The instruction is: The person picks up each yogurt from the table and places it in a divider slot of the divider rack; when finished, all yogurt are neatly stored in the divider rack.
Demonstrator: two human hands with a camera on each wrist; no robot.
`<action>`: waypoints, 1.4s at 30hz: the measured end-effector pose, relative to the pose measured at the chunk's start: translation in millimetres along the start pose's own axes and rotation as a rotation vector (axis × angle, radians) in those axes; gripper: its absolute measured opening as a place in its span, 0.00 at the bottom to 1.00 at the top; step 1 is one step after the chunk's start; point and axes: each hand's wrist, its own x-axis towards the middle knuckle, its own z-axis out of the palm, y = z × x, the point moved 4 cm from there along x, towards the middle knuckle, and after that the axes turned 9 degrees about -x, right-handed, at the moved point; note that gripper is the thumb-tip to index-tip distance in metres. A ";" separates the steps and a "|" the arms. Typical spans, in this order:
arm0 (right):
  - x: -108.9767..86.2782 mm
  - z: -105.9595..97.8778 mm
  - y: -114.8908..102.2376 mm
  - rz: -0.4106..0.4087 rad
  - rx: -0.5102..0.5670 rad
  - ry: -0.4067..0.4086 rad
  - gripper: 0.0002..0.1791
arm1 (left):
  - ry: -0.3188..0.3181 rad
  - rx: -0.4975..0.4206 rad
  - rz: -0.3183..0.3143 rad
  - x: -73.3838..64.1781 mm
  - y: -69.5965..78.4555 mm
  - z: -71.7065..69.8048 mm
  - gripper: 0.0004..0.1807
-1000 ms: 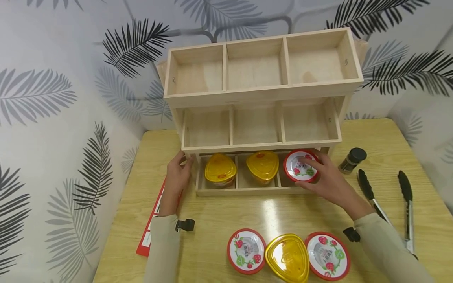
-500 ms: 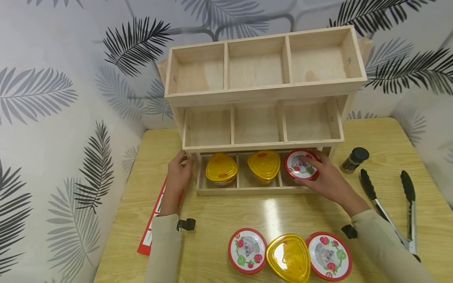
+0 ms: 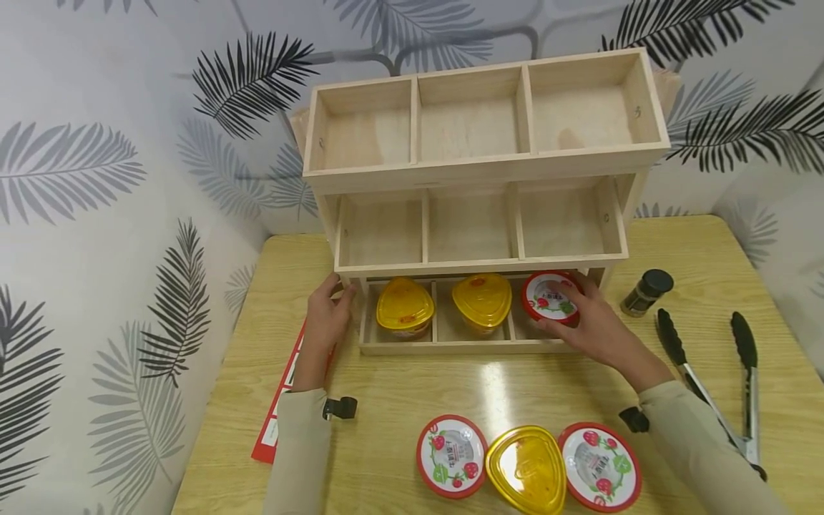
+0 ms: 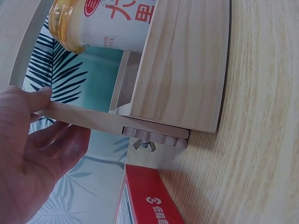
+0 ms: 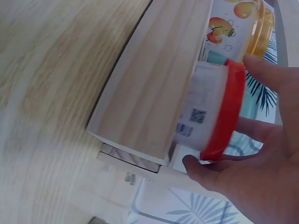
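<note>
Wooden left upright (image 4: 91, 119): left hand (image 3: 328, 318) grips it | yellow-lidded tubs (image 3: 405, 304) stand in left and middle compartments of bottom drawer (image 3: 463, 348) | right hand (image 3: 595, 322) curls fingers round red-lidded tub (image 3: 543, 303) in right compartment | seemingly placing it; next calls for seating it flat, then letting go

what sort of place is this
Probably the corner of a room, though which kind of building is unclear: a pale wooden three-tier rack stands on a light wood-grain table, by whitish, black-and-grey leaf-printed walls.
</note>
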 end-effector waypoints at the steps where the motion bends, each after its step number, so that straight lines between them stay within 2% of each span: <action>1: -1.0 -0.4 0.2 -0.001 -0.003 0.003 0.39 | -0.002 0.000 0.000 -0.1 0.2 0.9 0.19; 8: -13.4 -13.8 -11.3 -0.024 -0.036 0.035 0.40 | 0.012 -0.005 -0.002 -1.1 0.4 3.2 0.19; 11: -29.9 -25.1 -26.4 -0.044 -0.038 0.048 0.39 | 0.021 -0.011 0.002 -1.6 1.9 2.8 0.18; 14: -52.9 -31.6 -45.8 -0.109 -0.017 0.053 0.38 | 0.026 -0.012 -0.002 -1.2 2.8 2.0 0.18; 17: -79.2 -27.6 -68.6 -0.226 -0.013 0.003 0.38 | 0.032 -0.005 -0.005 -0.4 2.7 0.4 0.17; 19: -95.5 -21.6 -85.2 -0.303 -0.005 -0.063 0.41 | 0.040 -0.006 -0.006 0.2 3.0 -0.7 0.16; 22: -115.5 -11.3 -103.5 -0.366 -0.013 -0.155 0.46 | 0.049 -0.020 0.003 0.4 4.1 -1.3 0.16; 26: -133.5 -1.4 -112.6 -0.305 -0.009 -0.260 0.44 | 0.053 -0.026 0.010 -0.3 4.3 -0.6 0.16; 30: -143.9 4.4 -110.7 -0.180 0.034 -0.382 0.34 | 0.060 -0.036 0.004 -1.4 2.5 0.1 0.15; 32: -146.1 6.1 -109.5 -0.154 0.043 -0.421 0.30 | 0.061 -0.041 0.000 -2.0 3.9 0.7 0.15; 33: -146.8 6.7 -109.1 -0.148 0.040 -0.438 0.29 | 0.061 -0.038 -0.002 -3.5 9.9 1.4 0.15; 34: -147.3 7.1 -108.8 -0.158 0.034 -0.442 0.28 | 0.059 -0.032 0.004 -5.4 16.6 2.0 0.15; 38: -150.7 8.5 -107.8 -0.202 0.027 -0.430 0.27 | 0.055 -0.010 0.016 -4.9 19.2 4.1 0.14; 39: -151.7 8.4 -107.6 -0.218 0.024 -0.414 0.26 | 0.055 -0.012 0.026 -4.6 18.0 4.5 0.14; 41: -153.6 8.0 -107.5 -0.246 0.021 -0.381 0.26 | 0.057 -0.022 0.033 -1.1 6.3 5.0 0.14; 42: -154.3 7.8 -107.5 -0.258 0.014 -0.365 0.26 | 0.055 -0.025 0.035 -1.0 6.0 5.6 0.15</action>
